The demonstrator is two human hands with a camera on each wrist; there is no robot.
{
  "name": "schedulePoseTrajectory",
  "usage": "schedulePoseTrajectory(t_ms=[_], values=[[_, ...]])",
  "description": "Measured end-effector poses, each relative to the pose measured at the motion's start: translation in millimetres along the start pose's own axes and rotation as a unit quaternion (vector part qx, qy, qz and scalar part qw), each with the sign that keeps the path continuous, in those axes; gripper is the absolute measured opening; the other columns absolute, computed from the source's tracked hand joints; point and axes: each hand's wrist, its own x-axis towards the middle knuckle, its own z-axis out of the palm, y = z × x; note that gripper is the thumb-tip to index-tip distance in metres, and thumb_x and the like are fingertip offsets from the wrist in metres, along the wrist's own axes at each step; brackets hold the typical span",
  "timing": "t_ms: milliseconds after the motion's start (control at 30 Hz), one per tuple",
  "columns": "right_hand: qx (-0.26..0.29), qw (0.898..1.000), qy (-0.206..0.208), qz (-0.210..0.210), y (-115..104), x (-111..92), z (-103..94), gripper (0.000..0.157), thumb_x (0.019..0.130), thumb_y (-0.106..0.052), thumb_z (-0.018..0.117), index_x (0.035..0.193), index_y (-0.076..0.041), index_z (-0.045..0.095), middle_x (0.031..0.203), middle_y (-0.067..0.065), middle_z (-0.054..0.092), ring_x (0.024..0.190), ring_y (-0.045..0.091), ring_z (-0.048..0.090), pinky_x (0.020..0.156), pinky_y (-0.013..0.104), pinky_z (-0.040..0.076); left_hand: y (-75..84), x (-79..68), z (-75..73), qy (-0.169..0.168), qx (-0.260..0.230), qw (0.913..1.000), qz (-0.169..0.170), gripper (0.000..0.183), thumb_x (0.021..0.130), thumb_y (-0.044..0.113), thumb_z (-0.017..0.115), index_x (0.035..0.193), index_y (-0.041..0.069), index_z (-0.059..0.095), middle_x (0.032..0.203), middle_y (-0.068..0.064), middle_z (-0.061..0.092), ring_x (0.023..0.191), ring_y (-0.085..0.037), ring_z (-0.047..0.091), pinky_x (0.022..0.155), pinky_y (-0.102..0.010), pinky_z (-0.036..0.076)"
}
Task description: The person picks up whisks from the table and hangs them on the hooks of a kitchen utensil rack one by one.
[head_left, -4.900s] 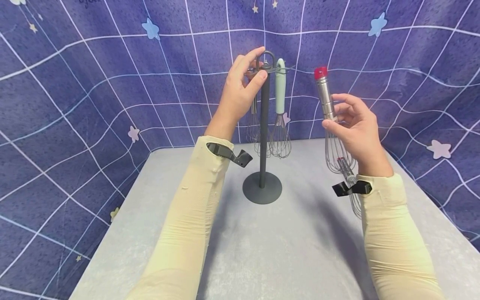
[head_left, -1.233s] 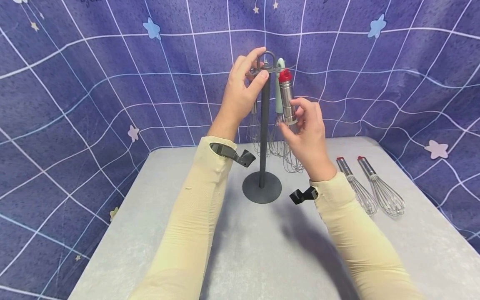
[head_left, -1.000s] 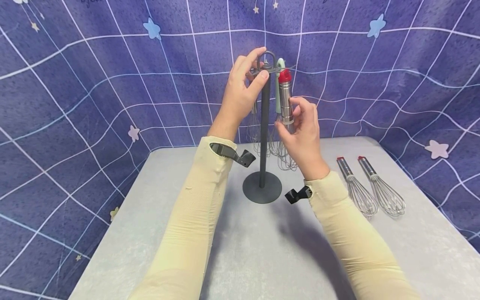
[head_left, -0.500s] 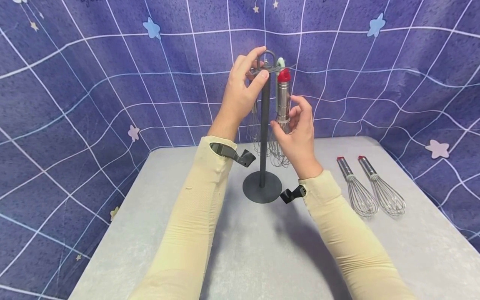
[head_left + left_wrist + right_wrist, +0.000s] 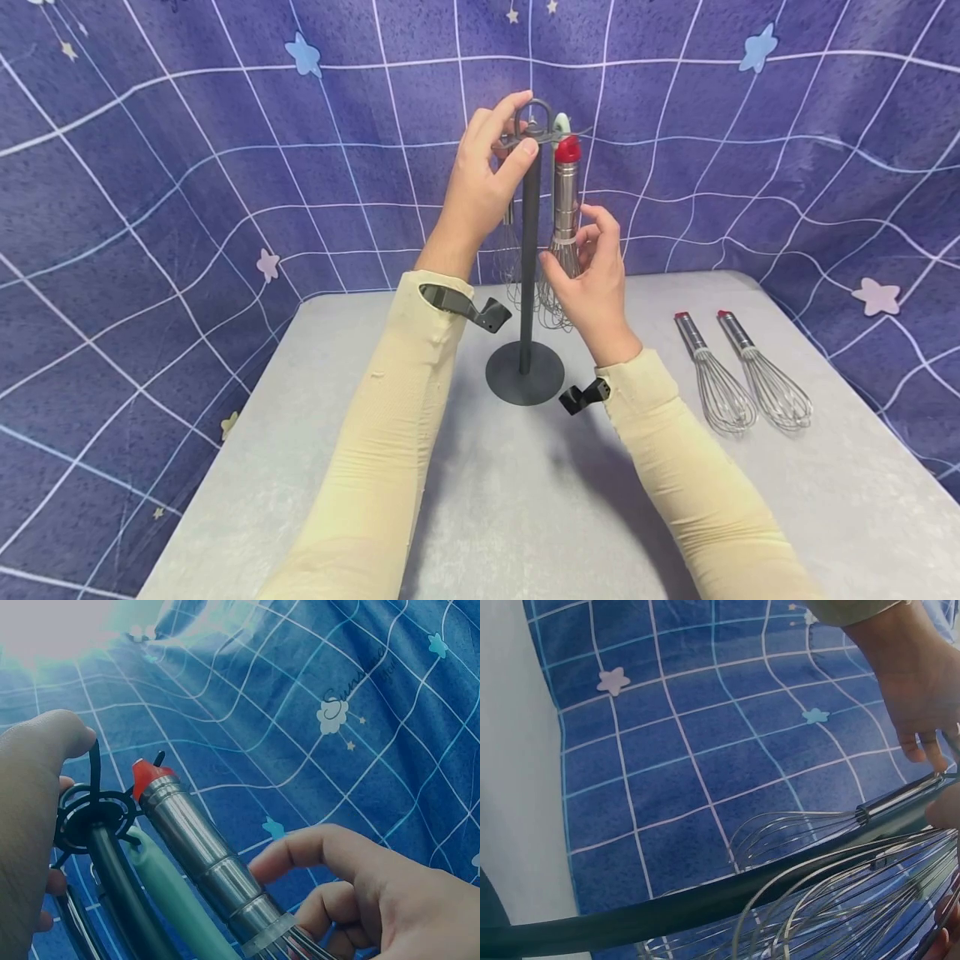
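With thumb and fingers, my left hand (image 5: pixel 480 171) holds the top of a dark grey utensil stand (image 5: pixel 529 275). A whisk (image 5: pixel 566 187) with a steel handle and red cap hangs upright at the stand's right side, its cap at the hook ring. My right hand (image 5: pixel 597 292) is around its lower part, thumb and fingers spread on either side of it. In the left wrist view the index fingertip lies right at the handle's edge. Behind hangs a whisk with a mint green handle (image 5: pixel 176 892). Another whisk (image 5: pixel 896 799) with a slim metal handle hangs beyond the pole.
Two red-capped whisks, a left one (image 5: pixel 691 333) and a right one (image 5: pixel 737 332), lie on the grey table (image 5: pixel 487 500) at the right. The stand's round base (image 5: pixel 525 383) rests mid-table. A purple curtain (image 5: pixel 360 167) encloses the back and sides.
The right hand brought the red-capped whisk leftward to the stand, where it came upright. Since then its thumb and fingers have spread and slid slightly down. The left hand stays put.
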Motion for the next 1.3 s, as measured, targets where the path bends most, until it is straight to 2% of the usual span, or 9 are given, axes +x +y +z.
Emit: schedulePoseTrajectory(t_ms=[200, 500, 800, 1033, 1300], values=[[0.003, 1.0, -0.005, 0.015, 5.1, -8.2, -0.5, 0.069, 0.085, -0.015, 0.08, 0.141, -0.015, 0.04, 0.103, 0.011, 0.056, 0.076, 0.022, 0.048, 0.071, 0.034, 0.038, -0.7, 0.5, 0.1, 0.001, -0.001, 1.0, -0.003, 0.053, 0.096, 0.03, 0.056, 0.146, 0.011, 0.053, 0.117, -0.007, 0.054, 0.092, -0.011, 0.047, 0.077, -0.025, 0.041], [0.017, 1.0, -0.008, 0.013, 13.5, -17.1, 2.3, 0.052, 0.084, -0.015, 0.081, 0.127, -0.001, 0.054, 0.101, 0.016, 0.055, 0.081, 0.023, 0.049, 0.07, 0.031, 0.04, -2.4, 0.6, 1.1, 0.005, 0.002, 1.0, 0.004, 0.055, 0.094, 0.031, 0.056, 0.144, 0.009, 0.054, 0.116, -0.008, 0.055, 0.09, -0.011, 0.047, 0.075, -0.025, 0.04], [0.027, 0.999, 0.001, 0.019, 18.6, -23.3, 1.9, 0.055, 0.083, -0.015, 0.081, 0.129, -0.004, 0.053, 0.104, 0.018, 0.058, 0.084, 0.032, 0.053, 0.069, 0.032, 0.04, -2.8, 0.4, 3.0, 0.003, 0.0, 1.0, 0.002, 0.054, 0.095, 0.03, 0.055, 0.145, 0.01, 0.054, 0.116, -0.008, 0.054, 0.091, -0.012, 0.047, 0.075, -0.025, 0.04], [0.025, 1.0, 0.003, -0.003, 22.7, -29.3, 1.5, 0.063, 0.085, -0.019, 0.08, 0.137, -0.01, 0.047, 0.1, 0.018, 0.058, 0.081, 0.028, 0.054, 0.067, 0.03, 0.038, -1.1, 0.0, 2.7, 0.004, -0.001, 1.0, 0.0, 0.054, 0.094, 0.03, 0.056, 0.145, 0.01, 0.054, 0.116, -0.007, 0.054, 0.091, -0.012, 0.047, 0.074, -0.025, 0.04], [0.028, 0.999, 0.008, -0.025, 24.3, -36.1, 1.4, 0.059, 0.085, -0.02, 0.078, 0.135, -0.01, 0.047, 0.1, 0.017, 0.06, 0.083, 0.026, 0.056, 0.068, 0.032, 0.042, 0.5, 0.2, 2.9, 0.007, -0.004, 1.0, 0.004, 0.054, 0.094, 0.03, 0.056, 0.144, 0.011, 0.055, 0.115, -0.007, 0.054, 0.091, -0.013, 0.048, 0.075, -0.025, 0.04]])
